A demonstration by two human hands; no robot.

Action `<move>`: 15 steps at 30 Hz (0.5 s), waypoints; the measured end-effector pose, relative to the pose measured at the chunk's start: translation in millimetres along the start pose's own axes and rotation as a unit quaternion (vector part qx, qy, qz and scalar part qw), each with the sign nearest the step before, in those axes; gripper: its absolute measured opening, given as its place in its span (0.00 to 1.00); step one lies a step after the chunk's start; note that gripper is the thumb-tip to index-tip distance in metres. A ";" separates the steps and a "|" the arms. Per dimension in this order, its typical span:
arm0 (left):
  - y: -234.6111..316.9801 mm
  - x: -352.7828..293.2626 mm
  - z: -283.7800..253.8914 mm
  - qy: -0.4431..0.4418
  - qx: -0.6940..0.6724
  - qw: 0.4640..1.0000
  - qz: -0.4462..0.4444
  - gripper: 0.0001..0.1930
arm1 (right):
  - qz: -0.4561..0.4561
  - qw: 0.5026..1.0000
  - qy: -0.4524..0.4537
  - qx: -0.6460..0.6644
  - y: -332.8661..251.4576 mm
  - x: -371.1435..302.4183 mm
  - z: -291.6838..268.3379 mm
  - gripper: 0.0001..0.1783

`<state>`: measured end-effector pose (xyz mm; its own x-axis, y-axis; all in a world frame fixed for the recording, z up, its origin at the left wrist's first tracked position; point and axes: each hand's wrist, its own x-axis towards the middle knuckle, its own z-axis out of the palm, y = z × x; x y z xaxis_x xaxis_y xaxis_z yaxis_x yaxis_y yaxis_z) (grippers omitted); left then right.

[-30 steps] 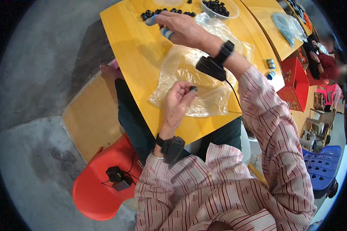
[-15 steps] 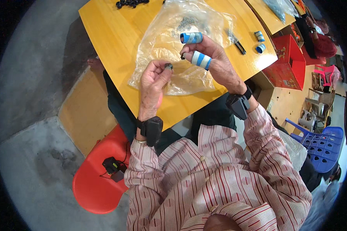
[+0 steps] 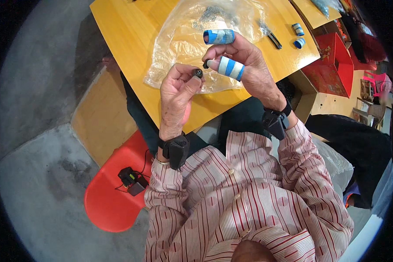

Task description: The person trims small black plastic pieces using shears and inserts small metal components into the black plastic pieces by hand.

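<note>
My left hand [image 3: 175, 98] pinches a small round black part [image 3: 198, 73] between thumb and fingertips, its ringed end face showing. Just to the right, my right hand [image 3: 255, 70] is closed in a pinch on another small black piece [image 3: 205, 64]; its exact kind is too small to tell. Blue-and-white tape wraps [image 3: 230, 69] sit around that hand's thumb and index finger. The two black pieces are close but apart. Beneath both hands a clear plastic bag [image 3: 170, 52] lies spread on the yellow table [image 3: 126, 35], with small grey metal bits [image 3: 212, 14] on it.
A black utility knife [image 3: 275, 40] lies right of the bag, near two blue-and-white tape rings [image 3: 298, 29]. Beyond the table's right edge stands a red box [image 3: 329, 65]. At my left, a red chair [image 3: 109, 196] carries a black device [image 3: 133, 181]. A dark-clothed person [image 3: 358, 144] is close on the right.
The round part in my left hand has turned, showing its end face, and sits nearer my right hand. A dark-clothed person now covers the blue chair. The view has shifted slightly.
</note>
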<state>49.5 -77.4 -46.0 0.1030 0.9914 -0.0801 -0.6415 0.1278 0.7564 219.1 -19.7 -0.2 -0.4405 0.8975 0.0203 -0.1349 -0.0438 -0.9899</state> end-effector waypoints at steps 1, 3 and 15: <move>-0.3 -0.8 0.2 0.001 0.001 1.000 -0.001 0.13 | -0.014 1.000 -0.008 -0.008 -0.1 -0.4 0.7 0.23; -0.6 -2.4 0.7 -0.001 -0.008 1.000 0.002 0.13 | -0.012 1.000 -0.012 -0.006 0.2 -0.7 2.8 0.23; -2.1 -1.5 7.0 -0.002 -0.011 1.000 0.009 0.14 | -0.006 1.000 -0.021 0.011 0.5 -4.8 2.6 0.23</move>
<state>56.0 -79.4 -43.0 0.0947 0.9935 -0.0630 -0.6593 0.1100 0.7438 218.8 -25.1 -0.4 -0.4747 0.8793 0.0386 -0.1599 -0.0430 -0.9862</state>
